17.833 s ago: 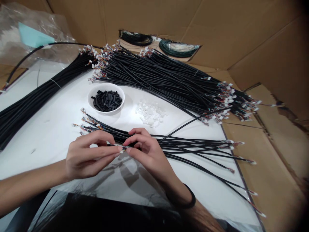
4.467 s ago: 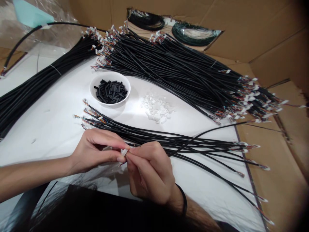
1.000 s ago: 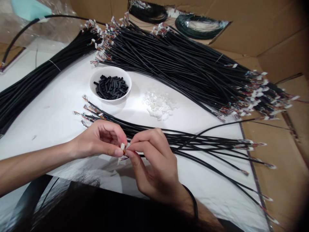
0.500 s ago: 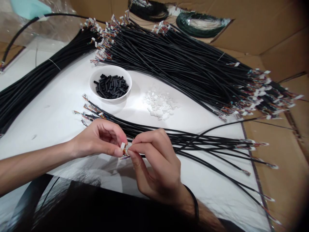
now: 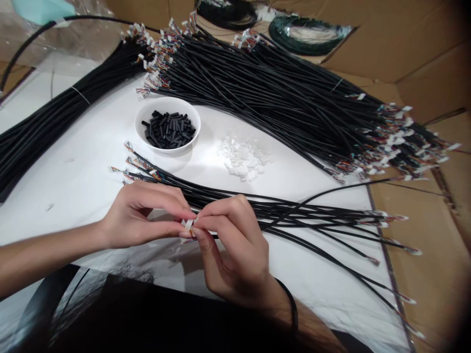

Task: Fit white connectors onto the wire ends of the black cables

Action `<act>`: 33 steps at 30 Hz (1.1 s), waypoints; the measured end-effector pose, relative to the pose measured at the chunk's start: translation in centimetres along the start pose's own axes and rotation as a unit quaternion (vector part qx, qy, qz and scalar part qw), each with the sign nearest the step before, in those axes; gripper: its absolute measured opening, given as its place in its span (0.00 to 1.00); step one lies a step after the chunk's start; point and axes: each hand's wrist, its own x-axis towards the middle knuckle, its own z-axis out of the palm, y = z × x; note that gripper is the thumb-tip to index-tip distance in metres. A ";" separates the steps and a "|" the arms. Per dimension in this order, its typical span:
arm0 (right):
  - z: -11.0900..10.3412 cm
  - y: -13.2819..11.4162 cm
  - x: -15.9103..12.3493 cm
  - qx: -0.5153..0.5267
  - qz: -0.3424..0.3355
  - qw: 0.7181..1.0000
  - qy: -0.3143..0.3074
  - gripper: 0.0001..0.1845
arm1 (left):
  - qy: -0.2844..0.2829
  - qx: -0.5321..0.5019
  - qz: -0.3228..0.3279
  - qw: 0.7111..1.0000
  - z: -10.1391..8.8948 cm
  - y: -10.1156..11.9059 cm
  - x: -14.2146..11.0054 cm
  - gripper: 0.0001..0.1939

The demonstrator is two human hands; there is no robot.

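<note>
Between the fingertips of my left hand [image 5: 143, 215] is a small white connector [image 5: 189, 224]. My right hand [image 5: 233, 245] pinches thin coloured wires [image 5: 190, 236] right beside it, their ends mostly covered by my fingers. Those wires belong to a black cable that runs off behind my right hand. Just beyond both hands lies a loose group of black cables [image 5: 294, 208] with bare coloured wire ends. A pile of small white connector housings [image 5: 245, 158] is farther up the white table [image 5: 91, 166].
A white bowl [image 5: 138, 130] holds many short black tubes [image 5: 169, 130]. Behind it rests a large heap of black cables [image 5: 257, 98] with white connectors. A tied cable bundle [image 5: 69, 100] is at left. Cardboard [image 5: 371, 44] with wire coils [image 5: 305, 34] stands at the back.
My left thumb and forefinger have closed in on the white connector, which has tilted slightly. My right fingertips have come nearer to it, moving a little left.
</note>
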 end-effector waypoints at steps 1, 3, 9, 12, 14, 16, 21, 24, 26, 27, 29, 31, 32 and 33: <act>0.1 0.0 0.0 -0.002 -0.001 1.000 0.001 0.09 | 0.002 0.009 0.012 1.000 0.0 0.0 0.0 0.18; 0.1 0.1 0.0 -0.006 0.000 1.000 0.004 0.09 | 0.003 0.022 0.028 0.999 0.0 0.0 0.0 0.17; 0.1 0.1 -0.1 -0.004 0.000 1.000 0.001 0.09 | 0.005 0.029 0.040 0.999 0.1 0.0 0.0 0.16; 0.0 0.0 -0.1 0.000 0.007 1.000 0.002 0.09 | 0.003 0.032 0.045 0.998 0.0 0.0 0.1 0.17; -0.1 0.0 0.0 0.000 0.014 1.000 0.004 0.09 | 0.006 0.040 0.048 0.998 -0.1 0.0 0.1 0.16; -0.1 0.0 0.0 0.000 0.016 1.000 0.005 0.09 | 0.010 0.052 0.059 0.997 -0.2 0.0 0.1 0.15; -0.2 0.0 0.1 -0.003 0.019 1.000 0.005 0.09 | 0.010 0.055 0.074 0.996 -0.2 -0.1 0.2 0.16; -0.2 0.0 0.1 0.001 0.016 1.000 0.004 0.09 | 0.009 0.041 0.069 0.997 -0.2 -0.1 0.1 0.16; -0.3 0.0 0.1 0.002 0.019 1.000 0.001 0.10 | 0.009 0.040 0.061 0.997 -0.2 -0.2 0.0 0.15; -0.3 0.0 0.1 0.002 0.020 1.000 -0.001 0.10 | 0.009 0.040 0.056 0.998 -0.2 -0.2 0.0 0.14; -0.4 0.1 0.1 -0.001 0.018 1.000 -0.005 0.11 | 0.011 0.039 0.051 0.998 -0.2 -0.2 0.0 0.12; -0.4 0.2 0.1 -0.006 0.016 1.000 -0.008 0.12 | 0.012 0.038 0.055 0.998 -0.2 -0.2 0.1 0.10; -0.4 0.2 0.1 -0.008 0.015 1.000 -0.010 0.12 | 0.010 0.038 0.060 0.997 -0.2 -0.2 0.1 0.10; -0.4 0.2 0.1 -0.009 0.016 1.000 -0.011 0.12 | 0.009 0.037 0.065 0.997 -0.2 -0.2 0.1 0.10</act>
